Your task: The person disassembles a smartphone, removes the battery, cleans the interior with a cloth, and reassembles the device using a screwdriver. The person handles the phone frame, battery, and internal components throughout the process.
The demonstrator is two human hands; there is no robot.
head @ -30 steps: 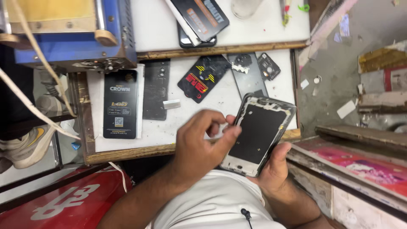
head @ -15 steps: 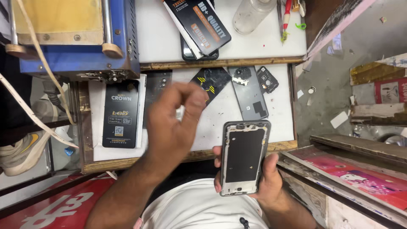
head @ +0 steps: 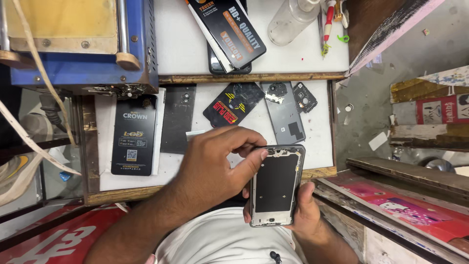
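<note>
Cradling an opened silver-framed phone body with a dark inner plate [head: 274,187], the right hand [head: 305,212] is gripping it from below, thumb lying along the frame's right edge and fingertips curling round the left edge. The phone is being held upright in front of the person's white shirt [head: 220,242], just short of the near edge of the white work board with a wooden rim [head: 215,188].

The left hand [head: 215,168] is reaching across from the left, fingers bunched narrowly, with its fingertips [head: 261,155] touching the phone's upper left corner. Whether anything small is being pinched between those fingers cannot be told.

Beyond the left hand, lying on the board, are a black rectangular retail box with pale lettering [head: 134,134], a plain dark back panel [head: 178,120] and a black packet with red and yellow print [head: 234,103]. Just above the held phone, a grey phone back cover with a camera cut-out [head: 286,115] is lying flat, apart from both hands, with a small black camera-frame part [head: 305,97] beside it.

Farther off, on a second white shelf, a black and white box with orange print [head: 227,29] is resting on a dark phone, near a clear plastic bottle [head: 290,22]. A blue metal machine [head: 78,41] is standing well to the left.
</note>
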